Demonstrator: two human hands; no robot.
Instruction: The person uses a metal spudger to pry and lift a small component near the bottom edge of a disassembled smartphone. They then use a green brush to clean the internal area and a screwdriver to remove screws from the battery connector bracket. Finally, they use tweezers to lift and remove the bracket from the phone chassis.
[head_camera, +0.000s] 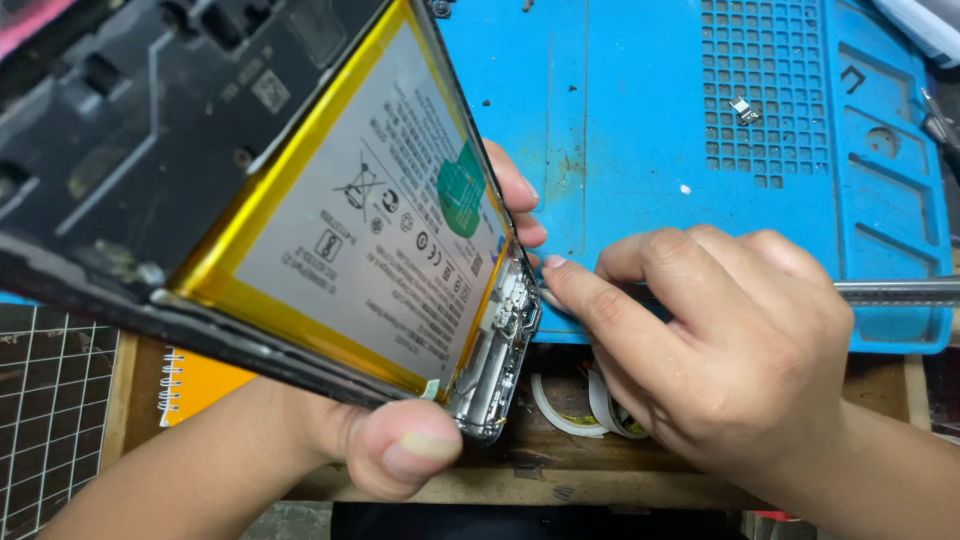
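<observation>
So I've got the opened phone (300, 190) tilted up close on the left, my left hand (400, 450) clamped round its near edge. My right hand (720, 340) is curled shut, fingertips touching the phone's bottom corner. Big grey battery label (370, 230), yellow border, green round sticker (462, 190). Blue mat (620, 150) behind.

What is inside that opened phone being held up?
Inside the opened phone, held by the left hand, sits a large grey battery with yellow edging, beside dark frame parts and a small metal board at the bottom. Whatever lies beneath the battery is covered.
</observation>
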